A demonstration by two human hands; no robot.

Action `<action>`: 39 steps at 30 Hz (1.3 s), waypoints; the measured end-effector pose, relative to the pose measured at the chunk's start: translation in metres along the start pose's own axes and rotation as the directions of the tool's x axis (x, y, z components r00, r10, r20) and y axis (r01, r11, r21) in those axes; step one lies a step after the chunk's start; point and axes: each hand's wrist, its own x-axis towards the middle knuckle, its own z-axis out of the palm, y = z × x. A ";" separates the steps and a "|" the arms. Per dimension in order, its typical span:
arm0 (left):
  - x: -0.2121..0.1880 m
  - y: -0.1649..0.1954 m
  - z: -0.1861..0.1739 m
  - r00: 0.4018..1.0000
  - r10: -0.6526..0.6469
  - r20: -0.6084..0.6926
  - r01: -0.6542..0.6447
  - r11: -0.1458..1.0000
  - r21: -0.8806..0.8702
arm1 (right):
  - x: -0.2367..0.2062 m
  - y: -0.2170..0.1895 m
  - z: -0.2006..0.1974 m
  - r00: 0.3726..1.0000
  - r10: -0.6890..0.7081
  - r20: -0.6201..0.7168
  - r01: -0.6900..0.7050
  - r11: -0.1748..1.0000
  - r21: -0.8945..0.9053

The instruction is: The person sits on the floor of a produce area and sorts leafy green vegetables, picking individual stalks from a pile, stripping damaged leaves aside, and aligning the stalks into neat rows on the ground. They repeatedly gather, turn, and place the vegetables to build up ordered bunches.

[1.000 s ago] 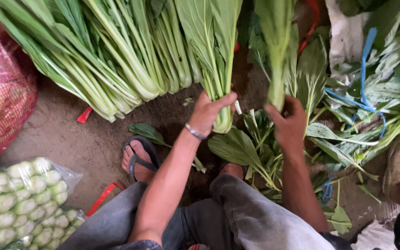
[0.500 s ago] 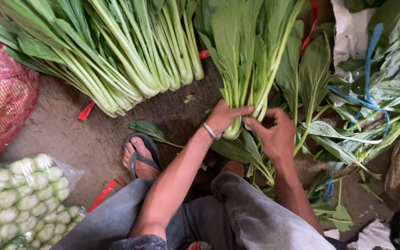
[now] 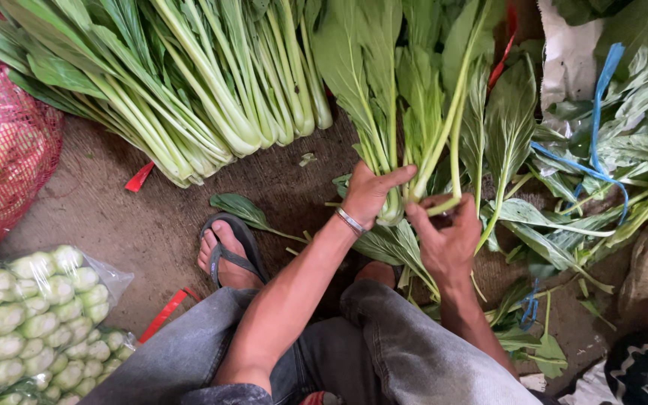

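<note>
Green leafy stalks [image 3: 391, 112] stand gathered in a bunch above the person's knees, over the dirt floor [image 3: 114, 217]. Both hands are close together at its base: the left hand [image 3: 369, 195] clamps the stems, the right hand [image 3: 444, 240] pinches one stalk beside it.

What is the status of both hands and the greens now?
Left hand grip shut on leafy greens bunch. Right hand pinching one loose stalk beside it. Loose leaves scattered at right; nothing blocking.
</note>
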 end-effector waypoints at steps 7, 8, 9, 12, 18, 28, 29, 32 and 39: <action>0.017 0.004 -0.004 0.969 -0.015 -0.246 0.003 0.999 -0.046 | -0.034 0.042 -0.005 0.973 -0.174 -0.149 0.225 0.843 0.489; 0.020 0.005 -0.009 0.976 -0.026 -0.216 0.037 0.998 0.047 | -0.035 0.045 -0.010 0.988 -0.052 -0.145 0.092 0.953 0.288; 0.022 0.005 -0.015 0.982 -0.044 -0.185 0.071 0.987 0.143 | -0.036 0.047 -0.016 0.983 0.074 -0.170 -0.062 0.995 0.076; 0.020 -0.004 -0.021 0.970 -0.144 -0.198 0.219 0.871 0.439 | -0.030 0.044 -0.031 0.944 -0.044 -0.328 -0.083 0.928 -0.362; 0.012 -0.022 -0.017 0.998 -0.011 -0.062 0.035 0.914 0.404 | 0.017 0.030 -0.011 0.995 0.094 0.014 -0.092 0.990 -0.111; 0.009 -0.012 -0.022 0.992 0.024 -0.125 0.022 0.935 0.354 | 0.017 0.019 0.033 0.993 0.110 0.040 -0.105 0.989 -0.100; 0.009 -0.012 -0.022 0.993 0.054 -0.109 -0.016 0.946 0.323 | 0.016 0.018 0.032 0.999 0.025 0.043 -0.017 0.986 -0.168; 0.009 -0.010 -0.023 0.994 0.013 -0.110 0.027 0.936 0.352 | 0.017 0.018 0.023 0.995 0.030 0.097 -0.011 0.983 -0.185; 0.022 -0.002 -0.027 0.979 -0.086 -0.184 0.114 0.982 0.151 | -0.026 0.047 0.005 0.999 -0.004 0.052 0.009 0.995 -0.099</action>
